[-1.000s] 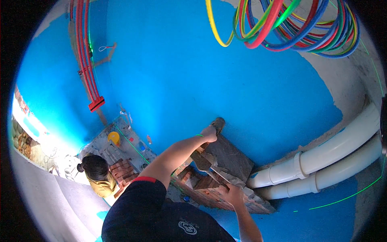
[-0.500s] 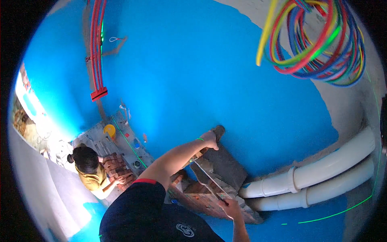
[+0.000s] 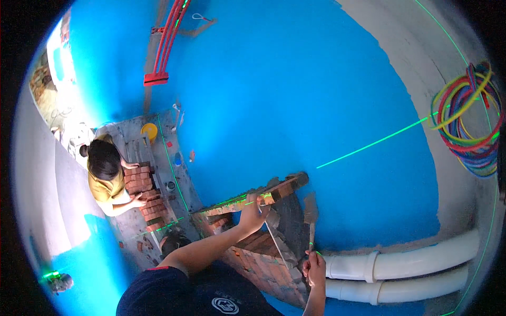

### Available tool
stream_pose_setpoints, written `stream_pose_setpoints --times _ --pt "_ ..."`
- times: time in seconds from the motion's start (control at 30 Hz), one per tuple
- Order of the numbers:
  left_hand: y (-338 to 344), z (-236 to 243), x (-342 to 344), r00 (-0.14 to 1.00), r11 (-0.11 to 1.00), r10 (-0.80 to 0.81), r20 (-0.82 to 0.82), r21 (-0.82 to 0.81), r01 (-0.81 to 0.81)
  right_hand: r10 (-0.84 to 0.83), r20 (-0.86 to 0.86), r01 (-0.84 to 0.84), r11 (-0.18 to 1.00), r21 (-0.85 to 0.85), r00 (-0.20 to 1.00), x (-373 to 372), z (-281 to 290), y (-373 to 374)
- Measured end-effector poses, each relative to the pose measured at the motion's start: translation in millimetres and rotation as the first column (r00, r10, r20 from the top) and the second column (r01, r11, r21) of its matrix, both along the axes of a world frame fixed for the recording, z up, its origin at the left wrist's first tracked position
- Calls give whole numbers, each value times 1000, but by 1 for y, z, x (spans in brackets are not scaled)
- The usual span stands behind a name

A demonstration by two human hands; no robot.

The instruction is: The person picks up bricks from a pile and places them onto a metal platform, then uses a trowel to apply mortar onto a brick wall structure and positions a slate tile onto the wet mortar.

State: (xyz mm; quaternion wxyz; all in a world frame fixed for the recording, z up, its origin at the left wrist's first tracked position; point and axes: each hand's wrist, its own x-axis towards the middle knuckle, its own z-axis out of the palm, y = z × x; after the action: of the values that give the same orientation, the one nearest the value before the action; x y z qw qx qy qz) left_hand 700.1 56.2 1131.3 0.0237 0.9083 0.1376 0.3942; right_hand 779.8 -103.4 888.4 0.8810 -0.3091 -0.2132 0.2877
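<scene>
A low brick wall [image 3: 263, 268] stands in front of me, its top course [image 3: 226, 208] topped with rough grey mortar. My left hand [image 3: 253, 215] is at that course, fingers bent against a brick [image 3: 268, 199] near its right end. My right hand [image 3: 314, 267] is closed around the handle of a trowel [image 3: 310, 210]. The trowel's mortar-smeared blade points up and away, just right of the course's end and in front of the blue wall [image 3: 295, 105]. A grey slab-like surface [image 3: 287, 213] lies between my hands; its exact kind is unclear.
Two white pipes [image 3: 411, 260] run along the right. Coiled coloured cables [image 3: 469, 121] hang at the far right. At left another person [image 3: 108, 174] handles stacked bricks [image 3: 139, 179]; a yellow bucket [image 3: 150, 131] stands beyond. Red conduits [image 3: 166, 47] run up the blue wall. Green laser lines cross the scene.
My left hand has moved from the dark end of the course leftward and nearer. The trowel has swung up beyond my right hand, toward the blue wall. My view has shifted.
</scene>
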Motion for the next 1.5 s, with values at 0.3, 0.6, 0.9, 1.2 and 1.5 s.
stream_pose_setpoints --times 0.3,0.6,0.9,1.2,1.5 --pt "-27 -19 21 981 969 45 -188 248 3 -51 -4 50 985 -162 999 11 19 -17" --pt "-25 -31 20 978 925 10 -210 373 71 -75 -81 68 993 -94 994 12 10 -26" --pt "-35 -28 18 976 888 22 -218 453 81 -50 -109 34 989 -145 993 22 27 -29" --pt "-38 -22 17 936 914 131 -325 406 13 13 -101 -24 994 -108 995 21 26 -25" --pt "-31 2 -41 976 957 -19 -216 280 80 -191 -180 239 924 299 965 -27 76 -84"
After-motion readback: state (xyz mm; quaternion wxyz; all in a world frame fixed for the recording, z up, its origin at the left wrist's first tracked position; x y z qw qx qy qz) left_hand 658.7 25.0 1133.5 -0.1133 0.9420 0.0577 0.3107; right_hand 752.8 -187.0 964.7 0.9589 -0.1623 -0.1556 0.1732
